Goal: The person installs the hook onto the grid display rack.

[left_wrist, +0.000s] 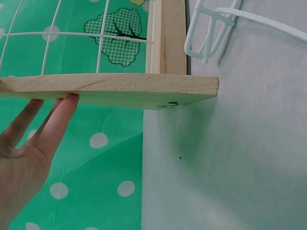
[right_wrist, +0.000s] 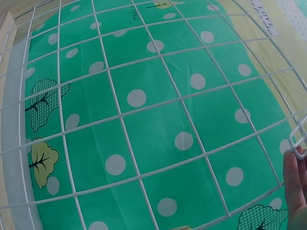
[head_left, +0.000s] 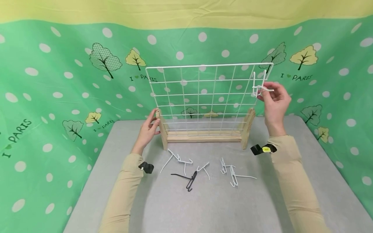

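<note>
A white wire grid panel (head_left: pixel 209 65) stands upright in a wooden base (head_left: pixel 204 138) on a grey table. My left hand (head_left: pixel 148 127) rests against the base's left wooden foot (head_left: pixel 163 132); in the left wrist view its straight fingers (left_wrist: pixel 57 117) touch the foot (left_wrist: pixel 120 88). My right hand (head_left: pixel 275 100) pinches a white wire hook (head_left: pixel 257 88) against the grid's upper right corner. In the right wrist view the grid (right_wrist: pixel 139 175) fills the frame, and the fingertips (right_wrist: pixel 292 177) and a bit of the hook (right_wrist: pixel 298 139) show at the right edge.
Several loose hooks lie on the table in front of the base: white ones (head_left: pixel 177 158) at left, a black one (head_left: pixel 189 179) in the middle, more white ones (head_left: pixel 233 171) at right. A green dotted cloth (head_left: pixel 58 97) hangs behind and at both sides.
</note>
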A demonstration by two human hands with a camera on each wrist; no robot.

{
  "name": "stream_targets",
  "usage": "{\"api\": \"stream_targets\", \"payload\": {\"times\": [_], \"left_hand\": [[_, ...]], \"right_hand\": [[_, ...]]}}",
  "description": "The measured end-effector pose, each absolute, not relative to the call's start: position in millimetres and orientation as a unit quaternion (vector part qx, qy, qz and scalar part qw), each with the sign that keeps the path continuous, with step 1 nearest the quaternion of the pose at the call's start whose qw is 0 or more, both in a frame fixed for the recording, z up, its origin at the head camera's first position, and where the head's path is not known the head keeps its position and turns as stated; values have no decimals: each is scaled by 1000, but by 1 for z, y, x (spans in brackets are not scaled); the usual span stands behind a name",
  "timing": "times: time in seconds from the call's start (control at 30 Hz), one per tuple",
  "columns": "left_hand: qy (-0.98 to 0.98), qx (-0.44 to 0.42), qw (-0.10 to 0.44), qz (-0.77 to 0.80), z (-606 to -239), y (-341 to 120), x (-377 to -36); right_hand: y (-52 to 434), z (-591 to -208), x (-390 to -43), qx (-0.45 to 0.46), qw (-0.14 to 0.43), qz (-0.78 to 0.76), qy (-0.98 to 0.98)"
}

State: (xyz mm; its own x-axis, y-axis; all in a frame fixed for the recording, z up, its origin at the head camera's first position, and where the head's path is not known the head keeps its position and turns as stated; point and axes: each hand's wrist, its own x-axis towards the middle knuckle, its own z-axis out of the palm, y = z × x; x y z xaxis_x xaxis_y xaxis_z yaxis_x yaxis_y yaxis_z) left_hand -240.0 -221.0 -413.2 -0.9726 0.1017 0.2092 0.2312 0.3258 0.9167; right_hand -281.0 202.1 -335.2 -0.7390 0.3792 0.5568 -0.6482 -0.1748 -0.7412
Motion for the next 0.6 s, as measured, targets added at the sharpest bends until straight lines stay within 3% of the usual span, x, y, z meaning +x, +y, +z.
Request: {"api": "stream_targets", "payload": {"times": [0.6], "left_hand": [[-809,-103,56,-575,-413,-222,-240]], "right_hand": [[196,-348,-277,108,324,776,-530]]}}
